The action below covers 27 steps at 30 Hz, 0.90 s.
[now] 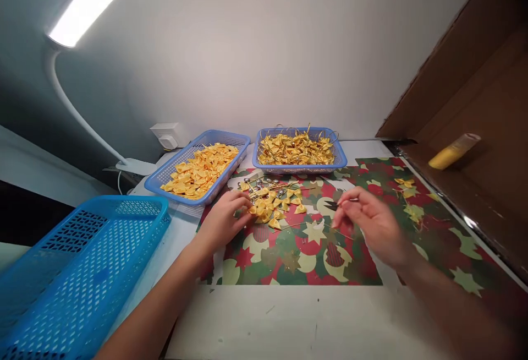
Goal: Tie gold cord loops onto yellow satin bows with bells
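Note:
My left hand (pixel 225 218) is at the left edge of a loose pile of small yellow ribbon bows (pixel 270 203). Its thumb and forefinger close on a yellow bow (pixel 253 211) at that edge, partly hidden by the fingertips. To the right of the pile, my right hand (pixel 367 219) is slightly blurred and grips a small dark two-pointed tool (pixel 331 205), tips toward the bows; its handle is hidden in the fingers. Small silvery bells (pixel 259 185) and gold ties (pixel 280 185) lie behind the bows. A thin gold strand (pixel 299 224) lies in front.
A blue basket of yellow bows (pixel 152 183) stands back left, another blue basket of bows with gold ties (pixel 301 169) back centre. An empty turquoise basket (pixel 159 203) is at left, beside a lamp (pixel 72 104). Patterned paper (pixel 289 272) covers the table; a cardboard box (pixel 462 68) borders the right.

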### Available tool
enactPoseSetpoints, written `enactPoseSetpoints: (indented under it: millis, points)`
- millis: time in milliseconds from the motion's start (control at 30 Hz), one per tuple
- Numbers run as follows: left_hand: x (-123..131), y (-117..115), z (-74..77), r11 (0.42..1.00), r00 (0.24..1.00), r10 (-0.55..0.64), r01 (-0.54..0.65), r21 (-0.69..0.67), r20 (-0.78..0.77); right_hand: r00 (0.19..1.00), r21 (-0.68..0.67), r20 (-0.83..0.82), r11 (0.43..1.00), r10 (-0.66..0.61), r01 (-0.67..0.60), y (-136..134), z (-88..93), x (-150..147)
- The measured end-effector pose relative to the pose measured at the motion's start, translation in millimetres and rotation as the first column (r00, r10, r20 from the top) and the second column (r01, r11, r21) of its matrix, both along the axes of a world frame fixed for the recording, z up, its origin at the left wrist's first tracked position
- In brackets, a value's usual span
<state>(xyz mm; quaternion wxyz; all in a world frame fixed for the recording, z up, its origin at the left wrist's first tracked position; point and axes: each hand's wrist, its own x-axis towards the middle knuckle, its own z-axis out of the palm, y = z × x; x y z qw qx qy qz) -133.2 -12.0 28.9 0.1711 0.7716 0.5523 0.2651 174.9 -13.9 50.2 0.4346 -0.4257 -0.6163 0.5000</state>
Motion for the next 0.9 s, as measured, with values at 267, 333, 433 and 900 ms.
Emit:
enactPoseSetpoints:
  millis: [267, 333, 433, 900]
  points:
    - [93, -6, -1.5, 0.915, 0.808, 0.122, 0.133, -0.38, 0.577, 0.994, -0.105, -0.107, 0.994, 0.002, -0.013, -14, -34.3, -44]
    - [106, -7, -10.4, 0.911, 0.768, 0.124, 0.163, -0.378, 0.629, 0.989, -0.179, -0.14, 0.983, -0.056, 0.03, -13, -40.5, -44]
    - [112, -9, -22.6, 0.902, 0.693, 0.136, 0.209, -0.378, 0.708, 0.982, -0.251, -0.147, 0.965, -0.117, 0.078, -9, -46.5, -40]
    - [105, -7, -35.1, 0.756, 0.33, 0.446, 0.359, -0.547, 0.832, 0.986, 0.252, 0.148, 0.967, -0.081, 0.042, -14, -47.7, -27]
